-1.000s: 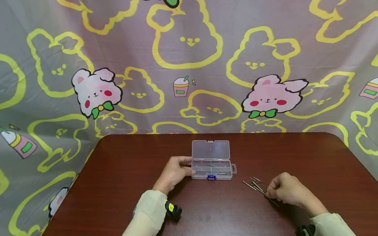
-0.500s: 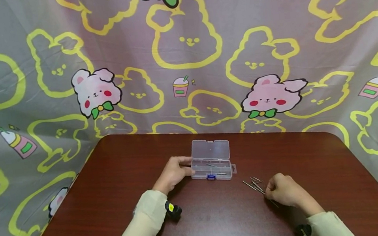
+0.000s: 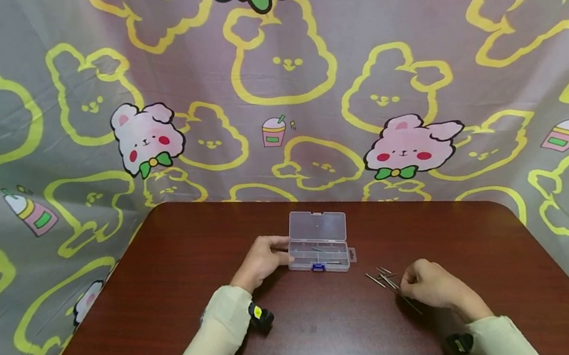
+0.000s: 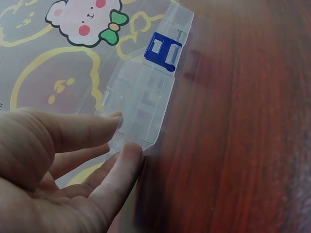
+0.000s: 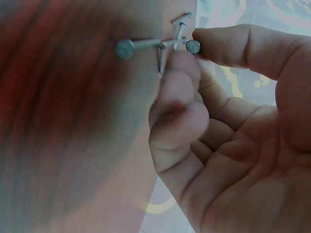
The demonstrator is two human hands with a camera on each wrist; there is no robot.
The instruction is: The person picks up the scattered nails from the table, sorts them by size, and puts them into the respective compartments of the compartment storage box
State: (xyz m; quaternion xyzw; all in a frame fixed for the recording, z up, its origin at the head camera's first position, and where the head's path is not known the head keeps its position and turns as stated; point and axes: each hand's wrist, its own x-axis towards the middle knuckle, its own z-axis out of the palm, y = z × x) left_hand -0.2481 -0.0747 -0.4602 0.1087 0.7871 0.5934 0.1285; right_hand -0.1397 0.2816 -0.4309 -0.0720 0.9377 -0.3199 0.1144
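In the head view, a clear plastic compartment box [image 3: 306, 263] with a blue latch [image 3: 318, 267] stands with its lid [image 3: 318, 226] raised. A few nails lie inside it. My left hand [image 3: 262, 260] holds the box by its left end, thumb and fingers at the corner, as the left wrist view shows. To the right of the box, several loose nails [image 3: 375, 280] lie in a small pile on the table. My right hand [image 3: 430, 285] is at the pile's right side. Between its thumb and forefinger it pinches a nail [image 5: 193, 46], whose head shows in the right wrist view.
The dark red-brown wooden table [image 3: 305, 331] has rounded far corners. Behind and beside it hangs a grey curtain [image 3: 300, 49] printed with rabbits. One more nail [image 3: 411, 304] lies just below the right hand, near the pile.
My right hand has shifted only slightly beside the pile, and the nails at its fingertips lie a little differently. The left hand and box have stayed put.
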